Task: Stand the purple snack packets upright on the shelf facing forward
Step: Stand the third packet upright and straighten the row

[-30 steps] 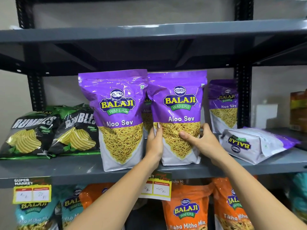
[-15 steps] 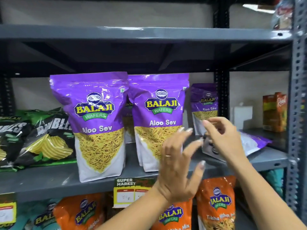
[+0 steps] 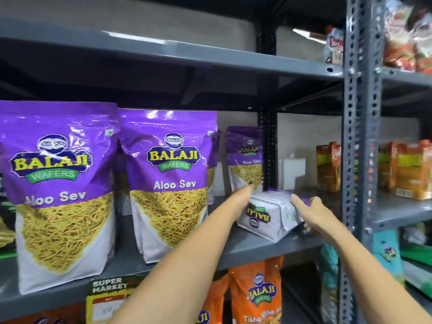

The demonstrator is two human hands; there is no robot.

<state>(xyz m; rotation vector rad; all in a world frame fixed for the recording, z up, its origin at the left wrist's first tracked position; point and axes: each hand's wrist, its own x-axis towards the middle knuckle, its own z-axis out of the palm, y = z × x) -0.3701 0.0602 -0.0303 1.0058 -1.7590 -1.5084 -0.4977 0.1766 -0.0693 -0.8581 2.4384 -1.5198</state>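
Two large purple Aloo Sev packets (image 3: 60, 195) (image 3: 170, 183) stand upright and face forward on the grey shelf (image 3: 257, 249). A third, smaller-looking purple packet (image 3: 244, 160) stands further back by the black post. To the right, one purple packet (image 3: 268, 213) lies flat with its white underside and upside-down logo towards me. My left hand (image 3: 242, 197) is pressed against its left end, fingers stretched along the far side. My right hand (image 3: 313, 211) clasps its right end, fingers on top and thumb underneath.
A perforated grey upright (image 3: 360, 136) borders the shelf on the right, with orange cartons (image 3: 328, 167) behind and beyond it. A white box (image 3: 294, 171) stands at the back. Orange snack packets (image 3: 257, 295) and a price tag (image 3: 107, 300) sit below the shelf edge.
Both hands left the second upright packet, crossed to the right in the air and now hold the lying packet. My view has swung right and closer.
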